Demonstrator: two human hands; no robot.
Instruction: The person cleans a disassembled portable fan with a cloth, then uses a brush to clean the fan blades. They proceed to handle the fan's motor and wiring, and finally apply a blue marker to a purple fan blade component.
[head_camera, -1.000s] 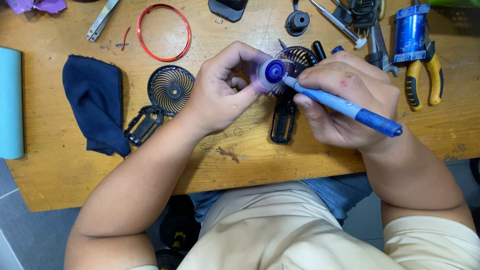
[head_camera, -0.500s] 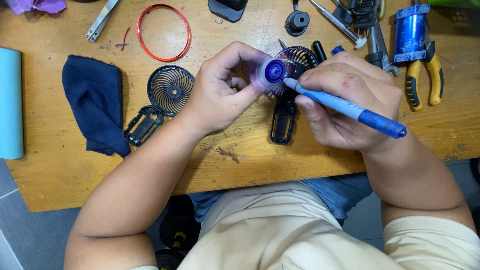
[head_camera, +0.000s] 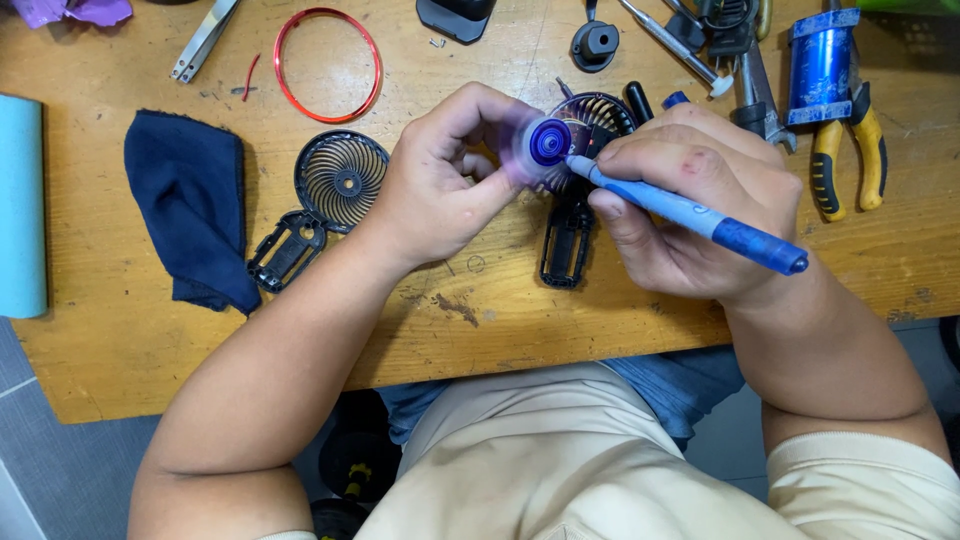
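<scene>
Wood grain runs across the bench, and at its far-left edge lies a pale blue roll. Right of that a dark blue cloth lies crumpled, with a red ring and metal tweezers farther back. A black fan grille on its handle frame lies just left of the left hand.

That hand's fingers are curled together and clamped on a small blue fan rotor, held up over a second black fan grille whose handle frame points toward the near edge. The rotor's blades look blurred.

The right hand has its fingers closed on a blue screwdriver, the tip touching the rotor's hub and the handle slanting out to the near right. Beyond it, at the far right, stand a blue cylinder and yellow-handled pliers among other metal tools.

Both forearms cross the near edge of the bench; open wood lies between the cloth and the left wrist, and near the right wrist toward the right edge.

Compared with half a second ago, both hands keep the same grips, and the screwdriver's handle has dipped very slightly lower.
</scene>
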